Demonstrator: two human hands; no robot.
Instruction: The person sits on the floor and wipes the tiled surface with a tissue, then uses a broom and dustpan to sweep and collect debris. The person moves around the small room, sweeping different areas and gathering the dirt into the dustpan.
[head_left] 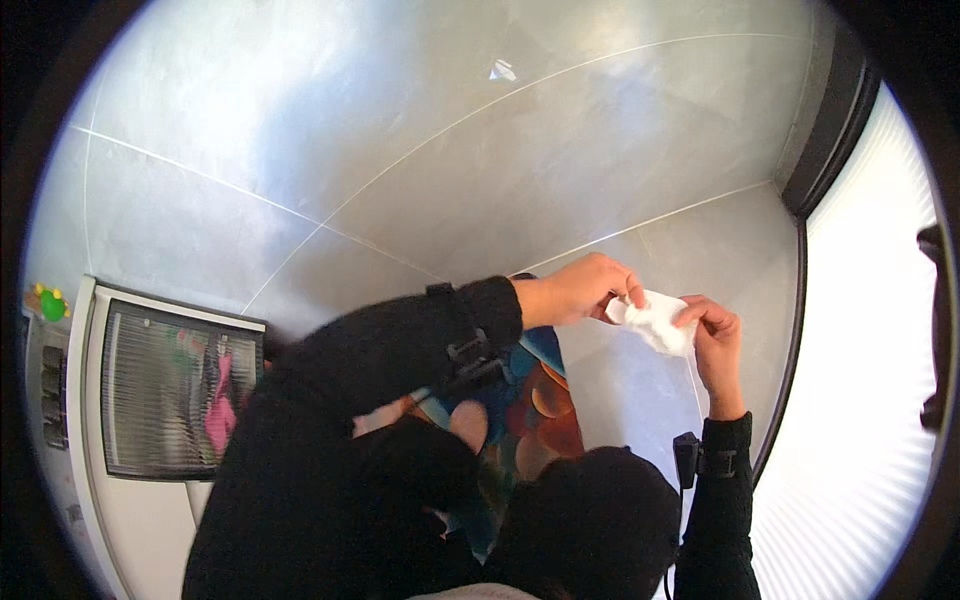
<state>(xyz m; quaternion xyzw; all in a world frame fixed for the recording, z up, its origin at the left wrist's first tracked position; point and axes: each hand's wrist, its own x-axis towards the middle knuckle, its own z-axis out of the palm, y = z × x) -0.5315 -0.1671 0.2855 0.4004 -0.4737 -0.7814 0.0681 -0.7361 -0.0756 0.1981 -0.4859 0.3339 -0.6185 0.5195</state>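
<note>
A small, soft white piece of material [655,325], crumpled like a tissue or thin cloth, is stretched between my two hands above the floor. My left hand [575,290] pinches its left end between thumb and fingertips. On the other side, my right hand [718,350] grips its upper right edge, the fingers bent over it. The lower part of the white piece hangs loose in folds. What exactly it is, I cannot tell.
Grey tiled floor [420,90] spreads ahead, with a small whitish scrap [502,70] lying far off. At the left stands a white cabinet with a ribbed glass door [165,385]. A bright blind [860,380] lines the right side. Colourful patterned fabric [540,410] lies beneath my arms.
</note>
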